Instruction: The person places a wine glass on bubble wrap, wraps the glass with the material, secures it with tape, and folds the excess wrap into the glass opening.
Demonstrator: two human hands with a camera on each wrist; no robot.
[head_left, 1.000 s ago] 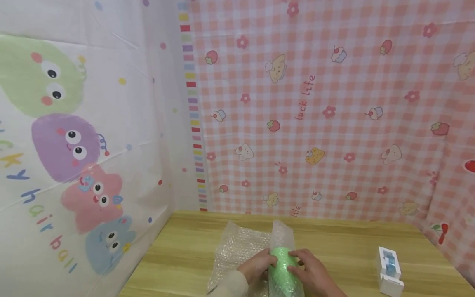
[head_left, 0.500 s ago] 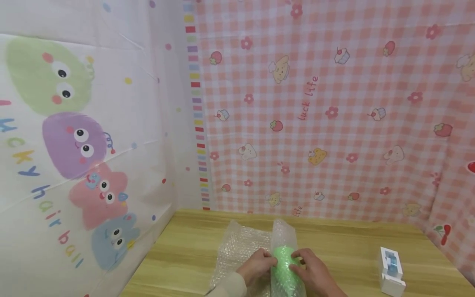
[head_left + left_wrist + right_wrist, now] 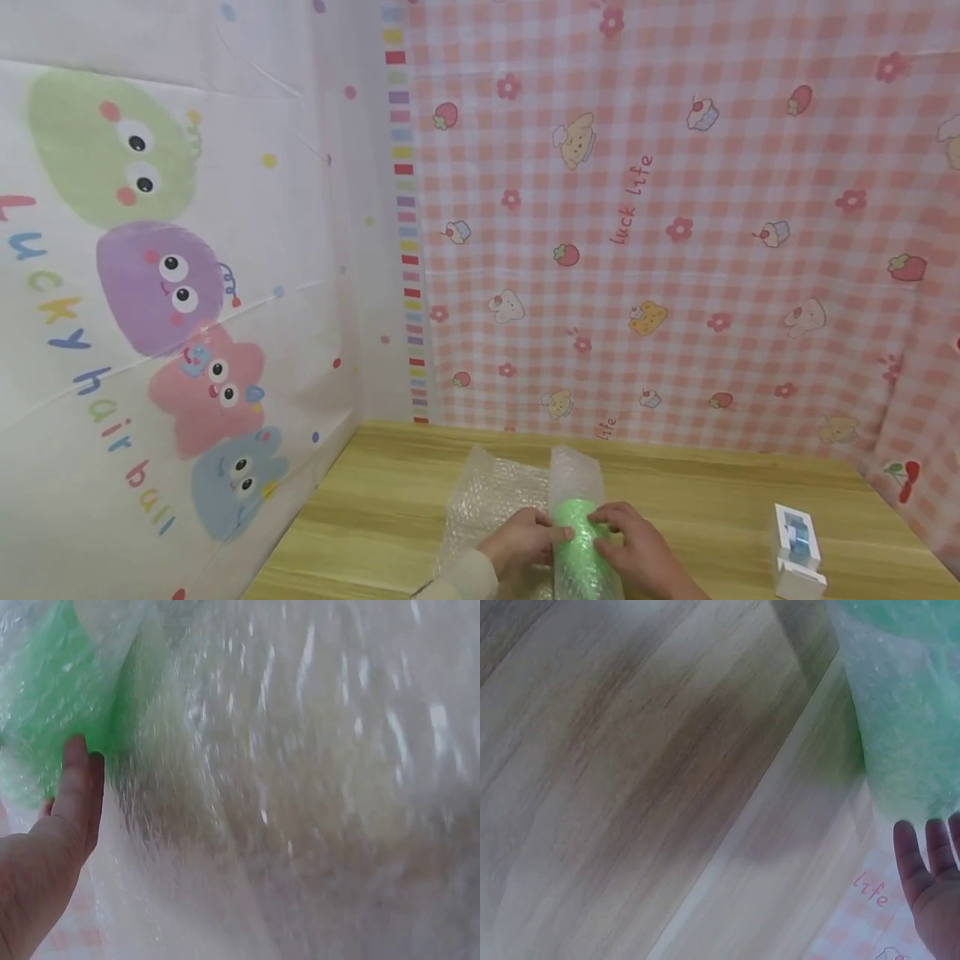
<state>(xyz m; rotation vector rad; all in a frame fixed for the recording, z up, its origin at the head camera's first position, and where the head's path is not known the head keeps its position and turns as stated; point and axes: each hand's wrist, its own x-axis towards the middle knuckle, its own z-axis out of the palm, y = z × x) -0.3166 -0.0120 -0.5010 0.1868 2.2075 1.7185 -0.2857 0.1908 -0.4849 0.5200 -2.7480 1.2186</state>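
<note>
A green cylinder [image 3: 579, 546] lies lengthwise under a layer of clear bubble wrap [image 3: 576, 477]. More of the wrap [image 3: 498, 485] spreads flat on its left side. My left hand [image 3: 525, 537] rests at the roll's left side, with the thumb on top over the green. In the left wrist view its fingers [image 3: 73, 776] look fairly straight, their tips against the wrapped cylinder. On the other side, my right hand [image 3: 637, 550] touches the roll with fingertips and thumb. The right wrist view shows spread fingers [image 3: 911, 855] near the end of the roll [image 3: 911, 750].
A white tape dispenser [image 3: 798, 554] with blue tape stands to the right on the wooden table [image 3: 705, 492]. A pink checked cloth [image 3: 675, 275] hangs behind the table, and a white printed cloth [image 3: 315, 250] hangs on the left.
The left thumb has slid a little further right onto the green cylinder. The right hand stays by the roll. The whole scene has shifted slightly right in the head view.
</note>
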